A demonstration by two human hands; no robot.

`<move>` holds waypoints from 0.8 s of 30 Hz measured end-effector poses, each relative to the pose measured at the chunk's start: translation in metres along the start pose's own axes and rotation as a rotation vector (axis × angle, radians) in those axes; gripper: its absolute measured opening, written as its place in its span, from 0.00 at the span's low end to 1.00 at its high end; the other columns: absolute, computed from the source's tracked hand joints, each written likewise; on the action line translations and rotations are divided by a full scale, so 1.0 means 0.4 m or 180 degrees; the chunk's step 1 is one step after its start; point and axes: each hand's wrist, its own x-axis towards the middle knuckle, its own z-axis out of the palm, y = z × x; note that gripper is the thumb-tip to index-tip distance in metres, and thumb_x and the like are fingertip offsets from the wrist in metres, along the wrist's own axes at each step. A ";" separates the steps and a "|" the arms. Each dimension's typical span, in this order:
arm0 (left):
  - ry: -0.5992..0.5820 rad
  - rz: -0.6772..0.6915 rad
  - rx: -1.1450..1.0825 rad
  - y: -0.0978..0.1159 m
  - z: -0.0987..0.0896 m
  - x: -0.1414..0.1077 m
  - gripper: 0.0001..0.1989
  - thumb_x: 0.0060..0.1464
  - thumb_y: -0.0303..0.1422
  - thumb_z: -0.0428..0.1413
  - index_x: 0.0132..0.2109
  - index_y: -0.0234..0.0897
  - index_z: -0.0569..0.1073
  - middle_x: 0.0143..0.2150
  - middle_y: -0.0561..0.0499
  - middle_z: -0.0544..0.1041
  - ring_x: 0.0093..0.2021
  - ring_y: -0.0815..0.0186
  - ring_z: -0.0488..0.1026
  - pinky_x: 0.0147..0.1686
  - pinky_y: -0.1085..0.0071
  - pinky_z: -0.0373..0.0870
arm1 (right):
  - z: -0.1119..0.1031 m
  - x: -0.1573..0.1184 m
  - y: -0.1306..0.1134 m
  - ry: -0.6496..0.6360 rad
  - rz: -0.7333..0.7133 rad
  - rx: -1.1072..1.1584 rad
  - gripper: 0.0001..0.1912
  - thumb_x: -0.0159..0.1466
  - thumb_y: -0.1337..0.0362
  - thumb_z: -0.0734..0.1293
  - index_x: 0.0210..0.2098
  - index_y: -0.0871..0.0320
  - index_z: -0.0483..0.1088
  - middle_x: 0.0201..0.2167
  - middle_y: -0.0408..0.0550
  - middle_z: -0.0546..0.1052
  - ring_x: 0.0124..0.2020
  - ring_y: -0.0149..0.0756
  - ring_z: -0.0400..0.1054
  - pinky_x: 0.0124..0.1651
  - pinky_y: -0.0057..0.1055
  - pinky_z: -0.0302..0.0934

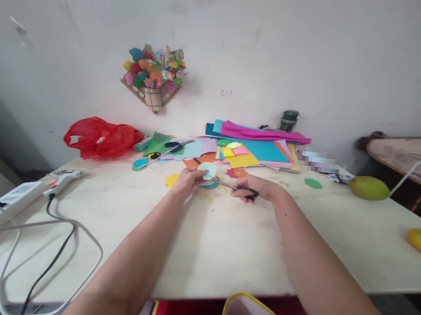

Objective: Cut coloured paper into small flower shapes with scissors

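Above, vase [153,99] holds seemingly paper flowers [155,73]; left grip [189,179] clamps disc [207,168], right grip [258,186] scissors [224,184].

Soft, muted light washes the wall [286,44]; faint shadows streak the tabletop [229,252]; detail blurs, 1 patch pixelated, upper-right corner dark.

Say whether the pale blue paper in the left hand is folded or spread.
Spread: the pale blue paper shows a broad, rounded face, held by the left hand.

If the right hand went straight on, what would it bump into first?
Probably the pale blue paper in the left hand, which the right hand's scissors point toward; depth is unclear.
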 end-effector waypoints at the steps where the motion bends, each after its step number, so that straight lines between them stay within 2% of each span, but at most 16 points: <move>1: -0.0010 -0.0011 0.0007 0.000 0.000 -0.001 0.09 0.32 0.28 0.65 0.23 0.29 0.73 0.26 0.46 0.77 0.27 0.65 0.74 0.33 0.69 0.73 | 0.001 0.001 -0.001 0.0005 -0.0006 -0.0029 0.18 0.52 0.53 0.68 0.33 0.62 0.70 0.16 0.39 0.69 0.15 0.24 0.59 0.17 0.22 0.51; 6: -0.0075 -0.0080 0.0049 0.000 -0.001 0.000 0.09 0.33 0.28 0.65 0.25 0.29 0.74 0.27 0.45 0.78 0.28 0.63 0.75 0.35 0.67 0.73 | 0.007 0.002 -0.007 0.0027 -0.0057 -0.0125 0.19 0.51 0.52 0.69 0.33 0.62 0.70 0.16 0.39 0.68 0.15 0.23 0.59 0.18 0.21 0.51; 24: -0.0105 -0.0274 0.0135 -0.006 -0.005 0.007 0.08 0.36 0.26 0.62 0.28 0.27 0.74 0.28 0.43 0.78 0.29 0.62 0.76 0.30 0.69 0.73 | 0.013 0.015 -0.009 -0.0041 -0.0199 -0.0194 0.22 0.50 0.50 0.70 0.33 0.63 0.71 0.17 0.41 0.67 0.16 0.23 0.60 0.17 0.21 0.52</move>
